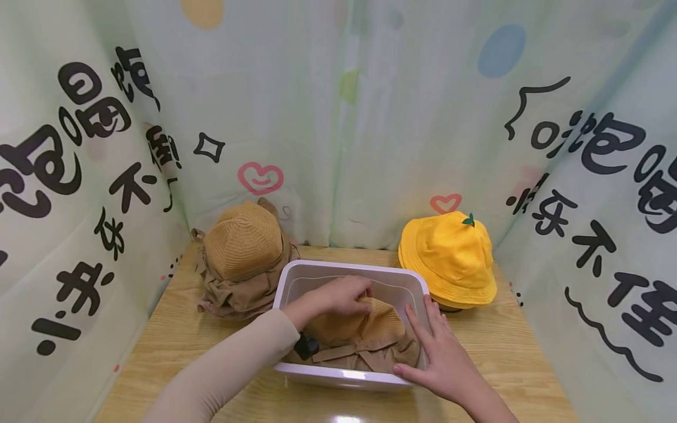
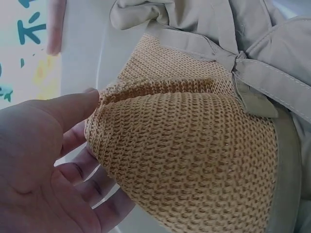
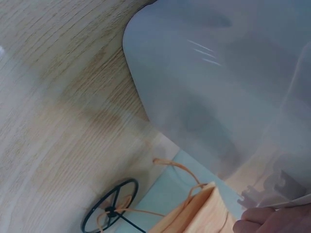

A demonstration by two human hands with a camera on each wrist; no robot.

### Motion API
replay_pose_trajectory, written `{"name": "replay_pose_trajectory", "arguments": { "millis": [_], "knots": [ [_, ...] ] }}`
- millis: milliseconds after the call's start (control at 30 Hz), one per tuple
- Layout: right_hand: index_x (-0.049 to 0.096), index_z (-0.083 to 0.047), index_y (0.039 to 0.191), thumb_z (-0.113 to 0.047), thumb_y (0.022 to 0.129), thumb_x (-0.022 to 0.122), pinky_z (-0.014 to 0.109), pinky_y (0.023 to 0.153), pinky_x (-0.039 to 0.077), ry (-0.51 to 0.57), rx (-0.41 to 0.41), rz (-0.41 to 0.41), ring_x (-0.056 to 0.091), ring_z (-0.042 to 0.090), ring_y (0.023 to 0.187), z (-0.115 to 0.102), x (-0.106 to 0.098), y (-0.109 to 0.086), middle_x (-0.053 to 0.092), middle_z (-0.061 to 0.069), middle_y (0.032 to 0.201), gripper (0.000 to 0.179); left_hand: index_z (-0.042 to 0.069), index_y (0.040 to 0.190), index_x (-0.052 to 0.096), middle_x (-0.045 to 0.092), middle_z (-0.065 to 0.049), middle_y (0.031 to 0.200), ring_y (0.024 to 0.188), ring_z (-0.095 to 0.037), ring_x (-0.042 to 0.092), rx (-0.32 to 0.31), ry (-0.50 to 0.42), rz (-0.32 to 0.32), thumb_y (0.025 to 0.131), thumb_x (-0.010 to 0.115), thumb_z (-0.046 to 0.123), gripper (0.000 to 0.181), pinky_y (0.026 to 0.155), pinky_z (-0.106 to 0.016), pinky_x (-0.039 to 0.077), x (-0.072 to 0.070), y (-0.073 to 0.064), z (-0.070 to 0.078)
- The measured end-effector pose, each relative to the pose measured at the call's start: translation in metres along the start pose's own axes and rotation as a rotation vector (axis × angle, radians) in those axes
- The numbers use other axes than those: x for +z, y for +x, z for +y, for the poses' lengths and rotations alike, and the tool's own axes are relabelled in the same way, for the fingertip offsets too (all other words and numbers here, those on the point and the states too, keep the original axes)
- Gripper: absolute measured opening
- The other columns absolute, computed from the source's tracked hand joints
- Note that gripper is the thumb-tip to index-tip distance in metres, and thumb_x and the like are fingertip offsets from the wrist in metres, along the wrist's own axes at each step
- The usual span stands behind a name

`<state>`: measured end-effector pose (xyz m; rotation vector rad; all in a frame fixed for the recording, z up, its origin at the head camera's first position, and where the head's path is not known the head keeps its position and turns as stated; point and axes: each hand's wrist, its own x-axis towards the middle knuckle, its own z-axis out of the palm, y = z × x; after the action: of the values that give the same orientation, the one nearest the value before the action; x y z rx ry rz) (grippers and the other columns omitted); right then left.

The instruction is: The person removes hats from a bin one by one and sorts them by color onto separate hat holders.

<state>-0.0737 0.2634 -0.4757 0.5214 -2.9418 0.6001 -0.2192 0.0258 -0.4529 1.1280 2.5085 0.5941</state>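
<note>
A white plastic bin [image 1: 349, 376] holds a tan knit-crowned hat [image 1: 388, 322] with a brown fabric brim and a tied band. Reaching inside, my left hand [image 1: 346, 295] pinches the tip of the crown between thumb and fingers; in the left wrist view the knit is folded at the thumb [image 2: 77, 107]. My right hand [image 1: 441, 358] rests on the bin's right front corner, its fingers spread and fairly straight along the rim. In the right wrist view only a few fingers [image 3: 277, 221] appear, against the bin's outer wall [image 3: 209, 87].
A similar tan hat [image 1: 243, 241] sits on brown fabric behind the bin's left side. Behind the right side stands a yellow bucket hat [image 1: 446, 255] with a green sprout. A black spoked ring [image 3: 111, 211] and an orange corded object [image 3: 194, 213] show low down. Printed curtains [image 1: 317, 117] surround the wooden table [image 1: 508, 364].
</note>
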Motion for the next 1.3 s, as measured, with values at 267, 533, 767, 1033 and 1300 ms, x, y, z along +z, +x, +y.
{"name": "replay_pose_trajectory", "arguments": {
  "millis": [267,533,767,1033,1300],
  "knots": [
    [0.021,-0.028,0.161,-0.057,0.075,0.079,0.064,0.115,0.023,0.002,0.006,-0.006,0.016,0.054,0.146,0.000,-0.002,0.002,0.003,0.021,0.166,0.107,0.021,0.090,0.055,0.050,0.010,0.074,0.067,-0.007,0.048,0.005,0.143,0.053,0.090,0.072,0.043,0.028,0.057,-0.021,0.038,-0.004,-0.003,0.015],
    [0.015,-0.027,0.161,-0.063,0.076,0.076,0.068,0.111,0.026,0.014,0.027,-0.034,0.014,0.054,0.147,0.001,-0.004,0.003,0.001,0.019,0.167,0.111,0.018,0.103,0.060,0.062,0.007,0.087,0.075,-0.009,0.057,0.063,0.216,0.138,0.097,0.065,0.028,0.013,0.064,-0.025,0.048,-0.016,-0.012,0.026],
    [0.011,-0.024,0.162,-0.066,0.074,0.076,0.067,0.111,0.028,0.007,0.028,-0.031,0.016,0.052,0.147,0.003,-0.002,0.001,0.003,0.020,0.167,0.117,0.023,0.101,0.070,0.062,0.007,0.093,0.083,-0.012,0.063,0.124,0.308,0.243,0.096,0.067,0.029,0.009,0.067,-0.029,0.052,-0.030,-0.025,0.035],
    [0.014,-0.021,0.162,-0.063,0.073,0.078,0.051,0.122,0.015,0.009,0.008,-0.006,0.016,0.051,0.147,0.002,0.001,-0.001,0.002,0.018,0.167,0.117,0.028,0.099,0.074,0.063,0.009,0.099,0.089,-0.016,0.054,0.296,0.530,0.557,0.090,0.071,0.012,0.019,0.068,-0.028,0.044,-0.058,-0.039,0.042],
    [0.019,-0.005,0.159,-0.066,0.073,0.076,0.016,0.115,-0.009,0.002,0.010,0.005,0.014,0.046,0.150,0.004,0.001,-0.002,0.001,0.017,0.167,0.120,0.022,0.103,0.078,0.055,0.000,0.090,0.074,-0.015,0.048,0.285,0.459,0.863,0.086,0.070,0.000,0.029,0.055,-0.024,0.044,-0.078,-0.054,0.047]
  ]
}}
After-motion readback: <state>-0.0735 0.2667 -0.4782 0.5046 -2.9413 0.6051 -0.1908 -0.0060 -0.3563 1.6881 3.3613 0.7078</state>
